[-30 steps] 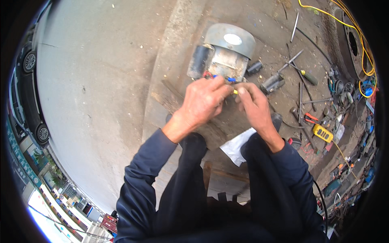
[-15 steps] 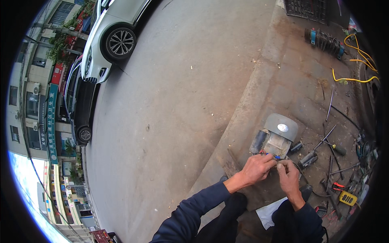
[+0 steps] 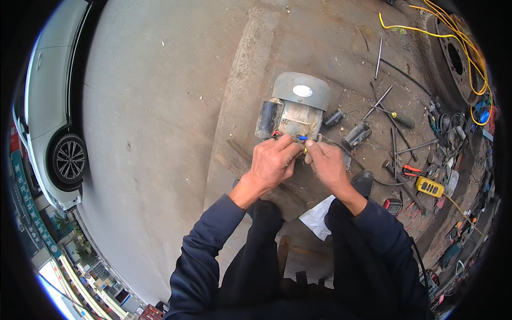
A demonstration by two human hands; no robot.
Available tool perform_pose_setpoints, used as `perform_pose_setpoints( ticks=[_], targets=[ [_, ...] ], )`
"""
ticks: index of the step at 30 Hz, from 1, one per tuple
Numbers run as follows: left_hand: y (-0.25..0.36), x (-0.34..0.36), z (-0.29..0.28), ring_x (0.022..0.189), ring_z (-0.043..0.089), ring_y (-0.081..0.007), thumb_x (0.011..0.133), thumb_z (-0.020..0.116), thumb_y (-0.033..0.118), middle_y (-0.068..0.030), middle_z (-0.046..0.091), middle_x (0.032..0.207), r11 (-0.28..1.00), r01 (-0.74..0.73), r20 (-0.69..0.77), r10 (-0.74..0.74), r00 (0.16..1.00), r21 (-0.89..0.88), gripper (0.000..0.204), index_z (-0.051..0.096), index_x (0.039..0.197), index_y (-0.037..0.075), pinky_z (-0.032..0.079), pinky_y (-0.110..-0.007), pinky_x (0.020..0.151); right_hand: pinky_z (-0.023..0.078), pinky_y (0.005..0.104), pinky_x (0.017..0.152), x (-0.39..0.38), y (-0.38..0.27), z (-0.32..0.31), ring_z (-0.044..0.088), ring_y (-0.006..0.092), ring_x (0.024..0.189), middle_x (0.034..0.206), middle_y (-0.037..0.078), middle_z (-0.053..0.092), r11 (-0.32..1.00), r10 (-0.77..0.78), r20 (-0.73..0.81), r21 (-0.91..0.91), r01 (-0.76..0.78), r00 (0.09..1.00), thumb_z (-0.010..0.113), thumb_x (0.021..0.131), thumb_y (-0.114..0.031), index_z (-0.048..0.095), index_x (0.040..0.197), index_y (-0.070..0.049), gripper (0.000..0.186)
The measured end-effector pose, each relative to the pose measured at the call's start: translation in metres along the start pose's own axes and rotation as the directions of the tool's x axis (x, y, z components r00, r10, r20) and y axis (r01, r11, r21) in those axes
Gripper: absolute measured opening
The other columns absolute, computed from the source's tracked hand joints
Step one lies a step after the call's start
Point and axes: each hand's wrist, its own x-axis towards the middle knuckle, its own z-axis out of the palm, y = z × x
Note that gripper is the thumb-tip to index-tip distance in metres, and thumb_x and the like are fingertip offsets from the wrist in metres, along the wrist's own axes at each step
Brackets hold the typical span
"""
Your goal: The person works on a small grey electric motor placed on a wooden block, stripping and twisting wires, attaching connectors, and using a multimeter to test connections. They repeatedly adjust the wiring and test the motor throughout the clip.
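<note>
A grey electric motor (image 3: 295, 109) lies on the dirty pavement in front of me, its round end cap facing away. Both hands meet at its near side, over the wiring. My left hand (image 3: 272, 164) pinches thin wires, one with a blue tip (image 3: 302, 138), between thumb and fingers. My right hand (image 3: 326, 165) touches the same wires from the right, with a yellowish piece (image 3: 306, 154) between the two hands. My dark-sleeved forearms and knees fill the lower part of the view.
Tools lie scattered to the right: a screwdriver (image 3: 396, 116), metal rods (image 3: 378, 51), red pliers (image 3: 410, 171), a yellow meter (image 3: 430, 187) and a yellow cable (image 3: 426, 24). A white sheet (image 3: 317, 218) rests by my knee. A white car (image 3: 50, 106) stands on the road at left.
The view has swung back down and closer onto the motor; the cars shifted left. Both hands stay together at the motor's wiring.
</note>
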Motion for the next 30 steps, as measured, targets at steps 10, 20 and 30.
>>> perform_pose_setpoints(
  ticks=[10,20,30],
  targets=[
    [0.0,-0.001,0.005,0.069,0.068,-0.0282,0.083,0.085,0.004,-0.0057,0.066,0.085,1.0,0.008,-0.028,-0.008,1.0,0.006,0.02,0.078,0.101,0.009,0.055,-0.04,0.063,0.051,0.0365,0.069,0.007,0.008,0.002,0.057,0.0163,0.07,0.077,0.008,0.067,0.965,-0.252,-0.057,-0.09,0.246,0.966,0.071,0.109,-0.02,0.069,0.099,0.003,0.026],
    [-0.005,-0.041,-0.023,0.077,0.071,-0.0202,0.091,0.085,0.001,-0.0079,0.074,0.104,0.953,0.246,-0.231,-0.283,0.931,-0.174,0.031,0.078,0.12,0.007,0.057,-0.033,0.069,0.049,0.0327,0.07,0.005,0.011,-0.001,0.054,0.0106,0.076,0.079,0.002,0.063,0.961,-0.273,-0.01,0.052,0.273,0.962,0.072,0.11,-0.025,0.069,0.101,0.002,0.029],
    [-0.047,-0.077,0.008,0.093,0.075,-0.0244,0.084,0.09,0.007,-0.0122,0.077,0.1,0.558,0.789,0.29,-0.734,0.614,-0.258,0.073,0.058,0.149,-0.004,0.058,-0.04,0.088,0.046,0.0278,0.067,0.005,0.003,-0.006,0.053,0.0059,0.075,0.08,-0.003,0.061,0.978,-0.196,0.067,0.09,0.19,0.978,0.068,0.113,-0.023,0.068,0.101,-0.001,0.025]
  ],
)
